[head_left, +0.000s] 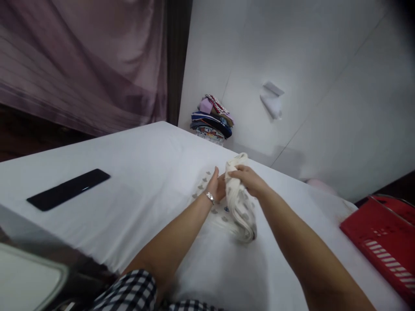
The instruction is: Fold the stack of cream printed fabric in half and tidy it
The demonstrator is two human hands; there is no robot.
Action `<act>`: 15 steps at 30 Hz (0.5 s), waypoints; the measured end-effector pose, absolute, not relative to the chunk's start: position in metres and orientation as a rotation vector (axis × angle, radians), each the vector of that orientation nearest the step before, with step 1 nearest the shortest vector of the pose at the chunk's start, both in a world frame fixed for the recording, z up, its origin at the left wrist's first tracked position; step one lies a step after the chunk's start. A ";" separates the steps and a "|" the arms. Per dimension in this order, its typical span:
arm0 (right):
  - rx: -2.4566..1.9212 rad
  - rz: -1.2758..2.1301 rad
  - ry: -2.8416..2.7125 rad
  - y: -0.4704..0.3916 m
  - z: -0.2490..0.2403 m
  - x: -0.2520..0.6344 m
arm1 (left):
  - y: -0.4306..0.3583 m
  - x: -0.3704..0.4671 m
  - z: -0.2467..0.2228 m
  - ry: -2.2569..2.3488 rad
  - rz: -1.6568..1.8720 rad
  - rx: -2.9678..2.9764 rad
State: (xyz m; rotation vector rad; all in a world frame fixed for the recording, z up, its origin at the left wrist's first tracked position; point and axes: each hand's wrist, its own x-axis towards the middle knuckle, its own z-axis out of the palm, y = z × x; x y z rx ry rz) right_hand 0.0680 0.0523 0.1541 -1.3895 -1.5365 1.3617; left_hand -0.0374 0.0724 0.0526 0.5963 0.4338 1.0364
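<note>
Head view is looking down at a white table (129, 207) with both hands working on a cream cloth with little grey prints (240, 207). The right hand (248, 178) is gripping the bunched-up top of the cloth, fingers curled over it, and the rolled part is hanging down and resting on the table just below. The left hand (216, 185) is lying open and flat against the cloth's left side, pressing the spread-out bit onto the table (there's a silver watch (210, 197) on that wrist).

So the cloth is sitting roughly mid-table, right between the two hands. A black phone (68, 189) is lying well off to the left, a red basket (382, 237) is poking in at the right edge, and a stack of folded clothes (212, 119) is sitting past the table's far corner, against the white wall.
</note>
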 end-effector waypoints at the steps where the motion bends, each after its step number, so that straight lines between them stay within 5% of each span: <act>1: -1.418 1.385 -1.544 0.058 0.141 0.052 | 0.072 -0.052 0.046 0.418 1.058 0.563; 8: -1.607 1.475 -1.525 0.070 0.055 -0.007 | 0.076 -0.107 0.014 0.429 1.039 0.489; 15: -1.492 1.516 -1.443 0.061 0.061 -0.002 | 0.075 -0.104 0.023 0.477 0.978 0.431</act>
